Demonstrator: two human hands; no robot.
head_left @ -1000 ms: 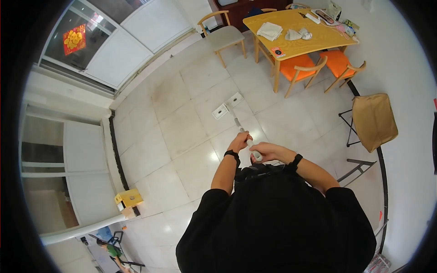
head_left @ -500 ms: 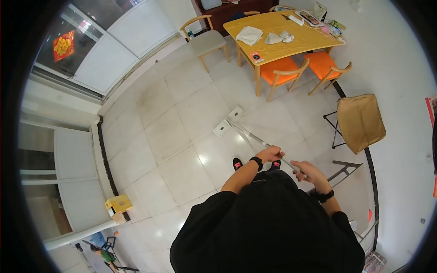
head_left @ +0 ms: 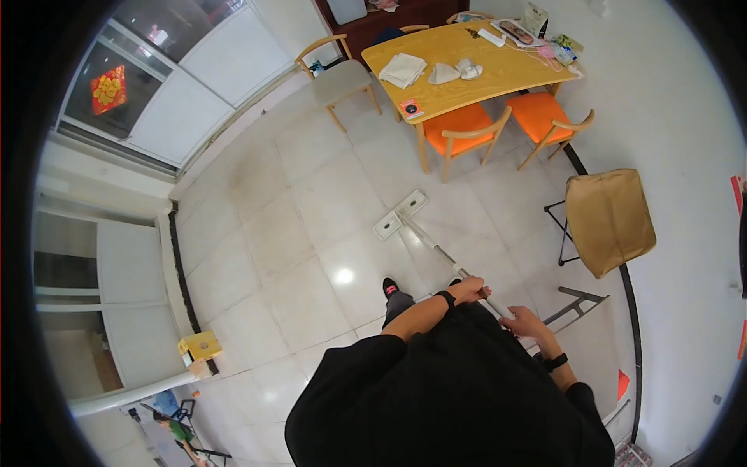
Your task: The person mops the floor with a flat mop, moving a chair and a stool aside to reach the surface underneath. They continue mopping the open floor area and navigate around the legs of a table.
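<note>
A flat mop (head_left: pixel 412 203) with a white rectangular head lies on the tiled floor ahead of my feet. Its pale pole slants down and right toward my body. My left hand (head_left: pixel 470 290) is wrapped round the pole, in front of my black shirt. Further up the pole, near its top end, my right hand (head_left: pixel 525 321) is closed on it. Both wrists carry a black band. The mop head rests flat, a little short of the wooden table.
A yellow wooden table (head_left: pixel 467 58) holds cloths and small items. Orange-seated chairs (head_left: pixel 459 131) and a grey-seated chair (head_left: pixel 339 81) stand by it. A tan folding chair (head_left: pixel 611 223) is at right, a metal frame (head_left: pixel 580 303) below it. A yellow box (head_left: pixel 199 344) sits at left.
The mop head has shifted slightly right and nearer, and both hands have come lower in view. My right fingers have closed more round the pole. One foot has moved, and the camera view has shifted.
</note>
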